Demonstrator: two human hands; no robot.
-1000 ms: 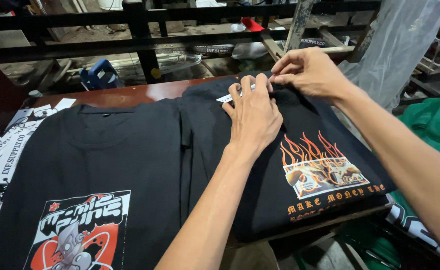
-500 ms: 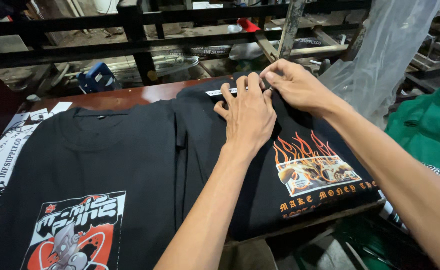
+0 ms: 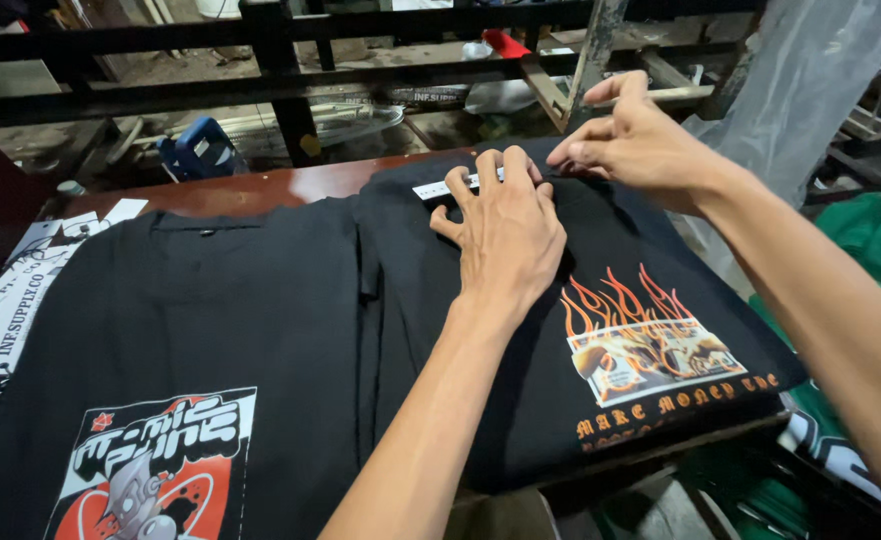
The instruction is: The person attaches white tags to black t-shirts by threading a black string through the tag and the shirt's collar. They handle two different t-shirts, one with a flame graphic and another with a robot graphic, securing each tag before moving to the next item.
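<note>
The left hand (image 3: 505, 235) lies flat with fingers spread, pressing on the collar end of a black shirt (image 3: 520, 400), its fingertips touching a white strip (image 3: 438, 188) at the neckline. The right hand (image 3: 632, 140) hovers just beside it with thumb and forefinger drawn together at the collar edge; whether they grip cloth cannot be told. This shirt, printed with orange flames (image 3: 630, 320), lies on a reddish surface (image 3: 260, 190). A second black shirt (image 3: 190, 320) with a red and white print lies to its left, overlapping it. Green cloth (image 3: 875, 235) sits at the right.
</note>
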